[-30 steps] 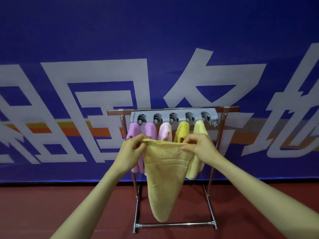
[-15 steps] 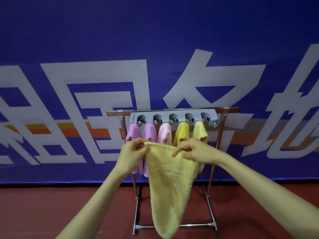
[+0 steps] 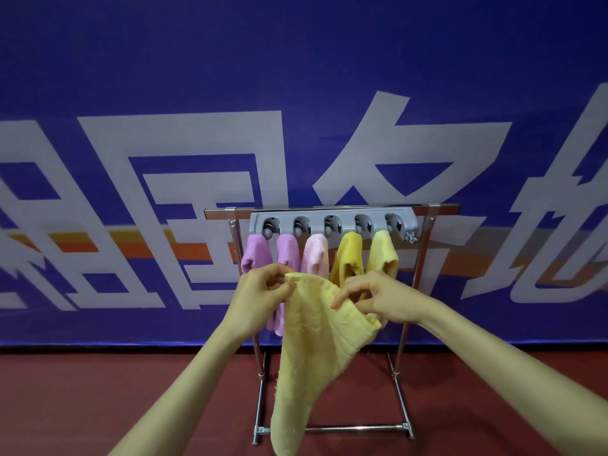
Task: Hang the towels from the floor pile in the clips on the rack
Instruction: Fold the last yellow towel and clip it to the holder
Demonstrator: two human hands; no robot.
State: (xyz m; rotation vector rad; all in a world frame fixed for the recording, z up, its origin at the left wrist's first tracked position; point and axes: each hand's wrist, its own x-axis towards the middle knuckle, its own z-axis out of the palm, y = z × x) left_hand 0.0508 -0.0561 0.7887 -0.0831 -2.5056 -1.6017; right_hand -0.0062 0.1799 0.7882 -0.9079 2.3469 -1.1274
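Note:
A pale yellow towel [image 3: 309, 350] hangs down in front of the rack, held at its top edge. My left hand [image 3: 261, 292] pinches its upper left corner. My right hand [image 3: 378, 299] grips the towel's right side, lower than the left, with the forefinger stretched out over the cloth. Behind stands a small metal rack [image 3: 424, 258] with a grey clip bar [image 3: 332, 222]. Five towels hang from the clips: two purple [image 3: 256, 251], one pink [image 3: 315, 255], one deep yellow [image 3: 349, 255], one pale yellow [image 3: 383, 253]. The floor pile is out of view.
A blue banner with large white characters [image 3: 197, 159] covers the wall right behind the rack. The floor [image 3: 98, 406] is dark red. The rack's bottom crossbar [image 3: 355, 428] lies low near the towel's tip.
My right hand has slid down and to the right along the towel's edge, so the top edge now slopes instead of lying level. The towel hangs lower and more bunched.

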